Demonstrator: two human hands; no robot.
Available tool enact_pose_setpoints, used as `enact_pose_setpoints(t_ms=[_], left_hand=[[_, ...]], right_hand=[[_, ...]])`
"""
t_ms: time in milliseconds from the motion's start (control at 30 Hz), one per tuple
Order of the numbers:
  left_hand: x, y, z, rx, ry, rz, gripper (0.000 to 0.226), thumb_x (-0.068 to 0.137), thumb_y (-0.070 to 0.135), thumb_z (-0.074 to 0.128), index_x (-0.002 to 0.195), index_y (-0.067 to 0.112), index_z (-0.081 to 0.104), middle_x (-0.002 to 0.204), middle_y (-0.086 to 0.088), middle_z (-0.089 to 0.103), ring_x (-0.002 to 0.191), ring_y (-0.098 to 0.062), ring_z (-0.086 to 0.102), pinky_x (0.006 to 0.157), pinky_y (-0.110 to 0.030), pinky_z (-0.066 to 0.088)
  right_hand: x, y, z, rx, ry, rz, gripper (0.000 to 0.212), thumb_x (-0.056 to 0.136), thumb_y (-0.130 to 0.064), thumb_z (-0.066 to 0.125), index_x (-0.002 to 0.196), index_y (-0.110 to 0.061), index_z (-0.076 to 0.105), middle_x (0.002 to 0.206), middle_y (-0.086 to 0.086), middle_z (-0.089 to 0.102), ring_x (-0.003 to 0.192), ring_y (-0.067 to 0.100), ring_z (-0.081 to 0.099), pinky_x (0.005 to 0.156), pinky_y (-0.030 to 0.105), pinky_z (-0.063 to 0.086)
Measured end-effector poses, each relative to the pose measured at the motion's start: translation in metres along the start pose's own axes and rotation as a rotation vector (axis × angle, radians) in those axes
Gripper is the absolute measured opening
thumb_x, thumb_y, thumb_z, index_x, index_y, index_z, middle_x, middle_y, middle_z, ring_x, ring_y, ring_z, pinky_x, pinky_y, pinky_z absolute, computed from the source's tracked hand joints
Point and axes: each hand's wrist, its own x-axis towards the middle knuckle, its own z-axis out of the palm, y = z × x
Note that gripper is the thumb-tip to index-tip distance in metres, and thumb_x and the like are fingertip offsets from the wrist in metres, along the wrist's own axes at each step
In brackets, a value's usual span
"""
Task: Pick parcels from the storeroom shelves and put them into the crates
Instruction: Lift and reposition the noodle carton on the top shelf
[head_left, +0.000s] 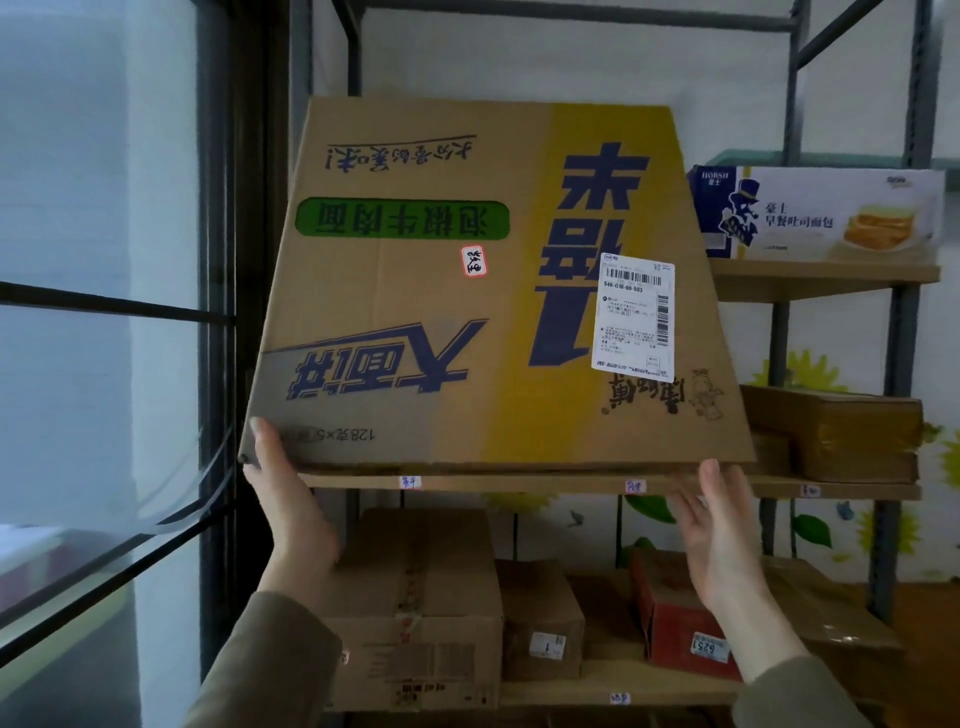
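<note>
Cardboard fills most of my view: I am looking at a big noodle carton (493, 291) that is sitting on the middle shelf (519, 482) of the storeroom rack, with its print upside down and a white shipping label (634, 325) on its front face. My left hand (291, 499) is holding the lower left corner, thumb lying on the front face and palm going under the edge, so this grip is closing on the carton. My right hand (722, 540) is spread open just under the lower right edge, fingertips near the cardboard; I cannot tell if they are already touching it. I think I am placing both hands low and wide apart because the carton is broad and must be carried from below when it is coming off the shelf. Smaller brown parcels (415, 597) are waiting on the lower shelf, and a bread box (821, 213) is standing on the upper right shelf. No crate is visible.
</note>
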Motion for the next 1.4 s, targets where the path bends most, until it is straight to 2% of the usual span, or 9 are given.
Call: enact_pose_setpoints(t_ms=[67, 133, 233, 433, 600, 767, 1000, 1133, 1400], left_hand=[[0.000, 0.012, 0.010, -0.004, -0.063, 0.075, 0.055, 0.092, 0.060, 0.030, 0.139, 0.030, 0.036, 0.130, 0.001, 0.052, 0.115, -0.014, 0.052, 0.103, -0.038, 0.040], [0.003, 0.019, 0.020, 0.006, -0.109, 0.146, 0.053, 0.094, 0.058, 0.026, 0.136, 0.031, 0.041, 0.135, -0.001, 0.051, 0.123, -0.016, 0.048, 0.109, -0.040, 0.034], [0.006, 0.032, 0.041, 0.090, -0.098, 0.276, 0.045, 0.099, 0.041, 0.033, 0.141, 0.025, 0.034, 0.137, 0.000, 0.046, 0.124, -0.013, 0.045, 0.107, -0.032, 0.035], [0.035, 0.052, 0.078, 0.221, -0.115, 0.536, 0.036, 0.087, 0.051, 0.047, 0.122, 0.051, 0.045, 0.124, 0.009, 0.052, 0.117, -0.006, 0.051, 0.104, -0.032, 0.041], [0.062, 0.065, 0.120, 0.220, -0.164, 0.533, 0.055, 0.097, 0.034, 0.039, 0.148, 0.029, 0.019, 0.141, 0.010, 0.038, 0.129, -0.008, 0.038, 0.109, -0.028, 0.032], [0.093, 0.061, 0.147, 0.358, -0.130, 0.547, 0.049, 0.091, 0.019, 0.051, 0.137, 0.012, 0.033, 0.133, -0.009, 0.045, 0.112, -0.015, 0.049, 0.088, -0.020, 0.046], [0.143, 0.049, 0.184, 0.545, -0.159, 0.683, 0.059, 0.095, 0.034, 0.046, 0.147, 0.022, 0.021, 0.144, -0.008, 0.031, 0.127, -0.017, 0.038, 0.101, -0.027, 0.035], [0.170, 0.042, 0.198, 0.582, -0.192, 0.748, 0.066, 0.095, 0.032, 0.048, 0.149, 0.014, 0.014, 0.150, -0.009, 0.026, 0.137, -0.020, 0.030, 0.112, -0.036, 0.030], [0.216, 0.037, 0.221, 0.912, -0.212, 0.765, 0.063, 0.094, 0.039, 0.047, 0.146, 0.015, 0.022, 0.142, -0.014, 0.033, 0.126, -0.030, 0.041, 0.104, -0.039, 0.035]], right_hand=[[-0.001, -0.005, 0.003, -0.069, 0.052, -0.049, 0.077, 0.060, -0.048, 0.078, 0.130, -0.032, 0.048, 0.128, -0.009, 0.057, 0.122, 0.013, 0.051, 0.102, 0.035, 0.038], [0.005, -0.013, 0.011, -0.153, 0.137, -0.119, 0.066, 0.075, -0.032, 0.071, 0.136, -0.027, 0.045, 0.134, -0.007, 0.053, 0.126, 0.014, 0.047, 0.105, 0.036, 0.035], [0.020, -0.030, 0.025, -0.186, 0.207, -0.252, 0.037, 0.087, -0.013, 0.062, 0.121, -0.026, 0.056, 0.111, -0.013, 0.062, 0.114, 0.010, 0.055, 0.098, 0.033, 0.042], [0.063, -0.062, 0.054, -0.135, 0.327, -0.357, 0.035, 0.088, -0.016, 0.062, 0.123, -0.014, 0.057, 0.116, -0.003, 0.061, 0.112, 0.011, 0.057, 0.097, 0.030, 0.046], [0.105, -0.077, 0.092, -0.150, 0.261, -0.392, 0.047, 0.094, -0.011, 0.052, 0.140, -0.014, 0.041, 0.132, -0.005, 0.050, 0.122, 0.006, 0.044, 0.102, 0.020, 0.037], [0.155, -0.076, 0.122, -0.257, 0.212, -0.424, 0.064, 0.094, -0.003, 0.050, 0.148, -0.020, 0.022, 0.152, 0.000, 0.030, 0.132, 0.006, 0.031, 0.097, 0.017, 0.028], [0.219, -0.061, 0.146, -0.415, 0.227, -0.543, 0.065, 0.091, -0.016, 0.058, 0.147, -0.016, 0.025, 0.151, 0.002, 0.032, 0.138, 0.016, 0.031, 0.115, 0.036, 0.027], [0.247, -0.060, 0.155, -0.685, 0.235, -0.638, 0.056, 0.096, -0.026, 0.049, 0.146, -0.016, 0.028, 0.155, 0.004, 0.024, 0.144, 0.017, 0.018, 0.116, 0.032, 0.018], [0.296, -0.055, 0.169, -0.950, 0.169, -0.610, 0.053, 0.097, -0.030, 0.046, 0.146, -0.018, 0.030, 0.156, 0.007, 0.020, 0.144, 0.021, 0.017, 0.117, 0.037, 0.021]])
